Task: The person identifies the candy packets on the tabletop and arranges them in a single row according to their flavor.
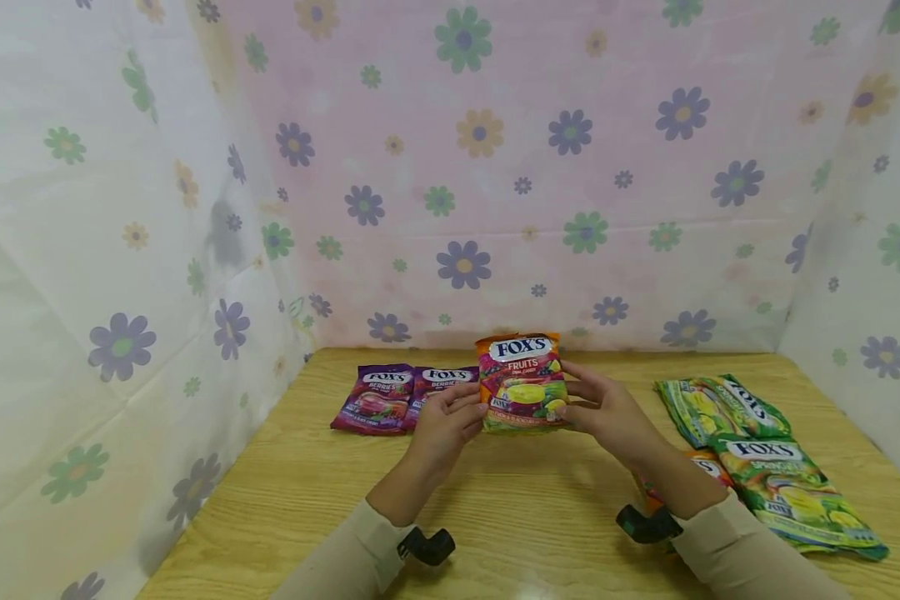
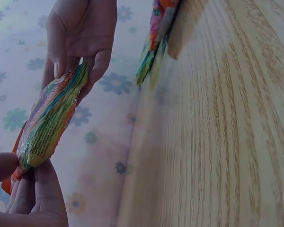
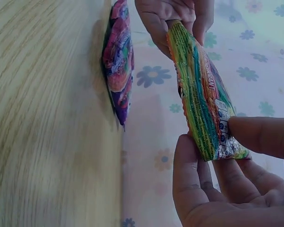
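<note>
The Fruits bag [image 1: 521, 375] is glossy, crinkled plastic film; the purple bags [image 1: 381, 402], left, and green bags [image 1: 791, 492], right, share that shiny finish. The desk [image 1: 285, 500] is smooth, lightly glossy wood grain, the flowered backdrop [image 1: 528, 208] creased and matt, the sleeves [image 1: 356, 550] matt cloth.

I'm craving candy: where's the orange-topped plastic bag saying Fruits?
In the head view, the orange-topped plastic Fruits bag is mid-picture, held between the left hand and right hand, just right of two purple plastic bags.
</note>
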`<state>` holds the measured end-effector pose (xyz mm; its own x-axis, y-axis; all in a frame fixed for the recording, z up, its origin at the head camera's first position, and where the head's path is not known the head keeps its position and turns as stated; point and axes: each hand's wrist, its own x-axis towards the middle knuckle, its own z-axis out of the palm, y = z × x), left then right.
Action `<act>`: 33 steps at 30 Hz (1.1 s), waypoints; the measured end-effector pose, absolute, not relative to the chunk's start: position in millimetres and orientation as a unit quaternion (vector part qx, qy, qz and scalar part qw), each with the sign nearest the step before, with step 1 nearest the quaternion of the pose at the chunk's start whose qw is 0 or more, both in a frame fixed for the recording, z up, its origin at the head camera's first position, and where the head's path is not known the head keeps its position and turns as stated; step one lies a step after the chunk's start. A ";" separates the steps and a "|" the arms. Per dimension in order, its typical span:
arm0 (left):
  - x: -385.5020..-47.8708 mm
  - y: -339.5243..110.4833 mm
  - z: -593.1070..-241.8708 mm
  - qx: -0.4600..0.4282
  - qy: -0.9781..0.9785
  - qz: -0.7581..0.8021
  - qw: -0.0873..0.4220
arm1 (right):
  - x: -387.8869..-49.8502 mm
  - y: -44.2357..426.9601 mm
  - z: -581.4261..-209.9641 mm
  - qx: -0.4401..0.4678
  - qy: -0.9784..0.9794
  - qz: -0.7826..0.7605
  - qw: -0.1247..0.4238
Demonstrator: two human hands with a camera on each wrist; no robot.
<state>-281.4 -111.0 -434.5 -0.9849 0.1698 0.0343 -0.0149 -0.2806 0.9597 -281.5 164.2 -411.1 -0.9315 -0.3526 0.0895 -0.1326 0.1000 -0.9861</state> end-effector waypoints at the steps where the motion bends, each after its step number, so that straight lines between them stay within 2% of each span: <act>1: -281.7 -111.0 -435.0 0.063 0.593 0.801 0.058 | -281.4 163.8 -411.6 -0.166 0.738 -0.649 0.082; 13: -282.8 -111.1 -437.1 0.062 0.569 0.818 0.060 | -282.6 159.9 -420.7 -0.132 0.760 -0.634 0.048; 33: -290.3 -116.1 -445.3 0.078 0.632 0.770 0.043 | -294.8 152.9 -439.8 -0.085 0.794 -0.601 0.032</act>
